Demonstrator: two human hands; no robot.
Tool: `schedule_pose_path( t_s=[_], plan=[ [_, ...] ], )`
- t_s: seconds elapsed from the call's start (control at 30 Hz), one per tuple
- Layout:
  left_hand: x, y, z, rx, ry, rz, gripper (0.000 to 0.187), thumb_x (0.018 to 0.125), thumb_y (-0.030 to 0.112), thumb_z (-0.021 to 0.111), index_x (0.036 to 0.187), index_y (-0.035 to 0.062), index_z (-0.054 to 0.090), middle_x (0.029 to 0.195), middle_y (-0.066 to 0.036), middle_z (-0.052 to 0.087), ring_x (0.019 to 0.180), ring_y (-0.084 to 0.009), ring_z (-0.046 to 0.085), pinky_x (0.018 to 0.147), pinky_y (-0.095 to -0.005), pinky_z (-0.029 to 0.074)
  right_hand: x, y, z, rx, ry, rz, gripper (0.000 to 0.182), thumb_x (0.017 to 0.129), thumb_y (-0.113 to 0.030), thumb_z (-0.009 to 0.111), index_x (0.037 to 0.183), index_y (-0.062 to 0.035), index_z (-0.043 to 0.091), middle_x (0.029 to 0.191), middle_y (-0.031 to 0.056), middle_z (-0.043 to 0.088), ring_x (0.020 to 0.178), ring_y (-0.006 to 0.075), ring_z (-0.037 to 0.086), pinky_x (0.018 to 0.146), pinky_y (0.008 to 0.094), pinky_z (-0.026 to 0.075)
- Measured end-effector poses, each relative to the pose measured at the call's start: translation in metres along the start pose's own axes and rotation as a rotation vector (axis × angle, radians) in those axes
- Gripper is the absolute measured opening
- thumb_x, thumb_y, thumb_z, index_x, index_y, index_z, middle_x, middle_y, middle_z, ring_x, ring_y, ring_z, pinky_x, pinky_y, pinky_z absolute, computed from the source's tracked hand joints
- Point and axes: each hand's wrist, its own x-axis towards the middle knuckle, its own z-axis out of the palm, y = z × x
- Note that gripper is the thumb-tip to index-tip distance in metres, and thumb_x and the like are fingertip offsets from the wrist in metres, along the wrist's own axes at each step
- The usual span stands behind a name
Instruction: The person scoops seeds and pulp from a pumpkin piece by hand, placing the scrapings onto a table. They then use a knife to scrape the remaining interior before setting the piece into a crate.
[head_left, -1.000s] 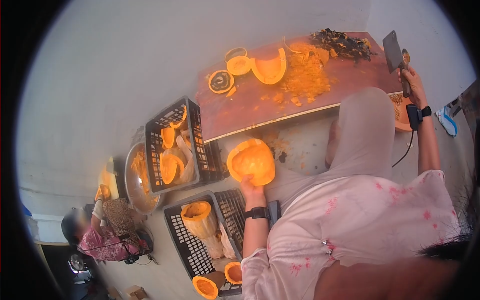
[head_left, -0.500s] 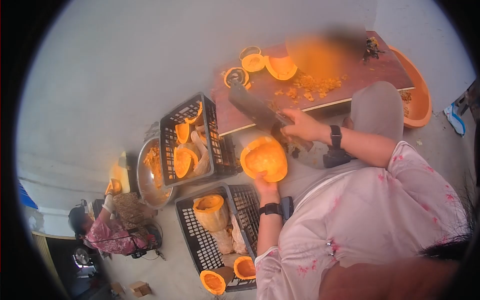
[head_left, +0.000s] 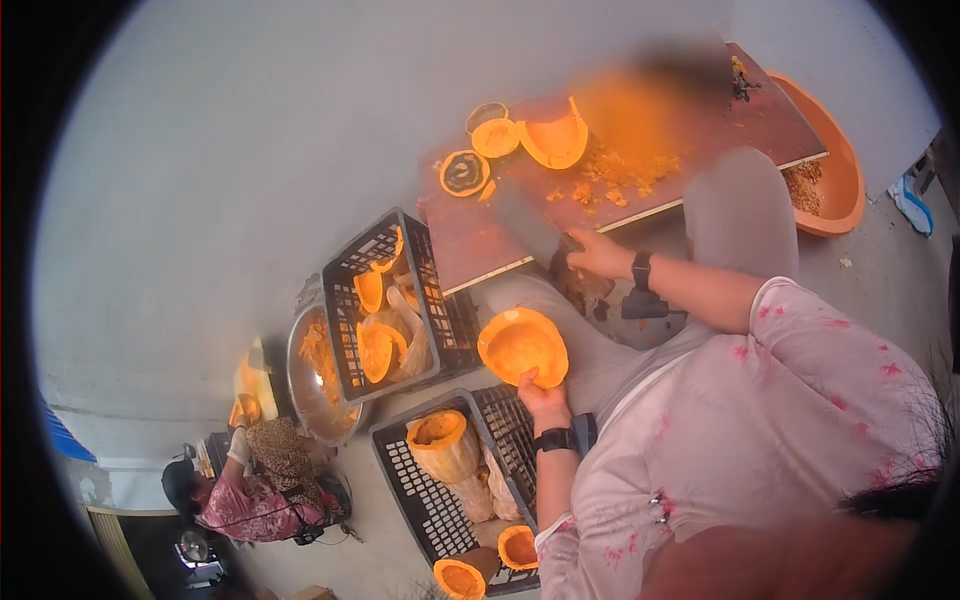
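Note:
My left hand [head_left: 543, 400] is closed on the rim of a hollowed pumpkin half [head_left: 522, 345], its orange inside facing up. In my right hand [head_left: 600, 253] is a broad-bladed cleaver [head_left: 528, 218], slanting over the near edge of the dark red board [head_left: 470, 245]. Beyond the blade lie a cut pumpkin end with a dark ring [head_left: 464, 173], a small round slice [head_left: 495, 138] and a larger hollow pumpkin piece [head_left: 555, 140]. Orange scraps [head_left: 625, 170] are scattered on the board to the right of them.
Two black crates [head_left: 436, 345] [head_left: 400, 480] hold cut pumpkins. A metal basin [head_left: 347, 425] with orange pulp stands beside the upper crate. An orange tub [head_left: 845, 180] containing seeds is past the board's right end. Another person [head_left: 260, 505] sits at lower left. A blur covers part of the board.
The cleaver and my right hand have shifted slightly, and the blade has drawn back from the dark-ringed pumpkin end. The pumpkin half in my left hand has tilted. The whole view has shifted.

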Motion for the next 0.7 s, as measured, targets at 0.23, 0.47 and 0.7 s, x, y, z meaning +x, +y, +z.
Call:
schedule_pose_path(
  t_s=[0.23,0.47,0.7],
  plan=[
    [0.010,-0.005,0.007,0.022,-0.035,-0.071,0.061,0.069,-0.001,0.051,0.129,0.0067,0.048,0.126,-0.014,0.056,0.117,-0.0363,0.053,0.100,-0.0510,0.044,-0.056,0.002,-0.064,-0.247,0.211,0.043,0.043,0.082,-0.011,0.055,0.121,0.0034,0.044,0.081,0.0145,0.061,0.054,0.0176,0.059,0.055,0.0314,0.051],
    [0.005,-0.008,0.019,0.099,0.000,-0.068,0.061,0.070,0.000,0.048,0.130,0.0063,0.047,0.129,-0.014,0.053,0.120,-0.0372,0.050,0.103,-0.0526,0.041,-0.100,-0.021,-0.100,-0.397,0.349,0.063,0.038,0.080,-0.010,0.055,0.116,0.0027,0.049,0.075,0.0130,0.061,0.051,0.0170,0.057,0.051,0.0314,0.048],
    [0.003,-0.006,0.012,0.118,-0.039,-0.048,0.061,0.070,-0.001,0.049,0.130,0.0062,0.047,0.129,-0.015,0.054,0.119,-0.0367,0.051,0.103,-0.0518,0.041,-0.070,0.000,-0.128,-0.330,0.429,-0.044,0.037,0.081,-0.010,0.056,0.116,0.0007,0.049,0.067,0.0088,0.058,0.051,0.0159,0.057,0.048,0.0308,0.046]
  ],
)
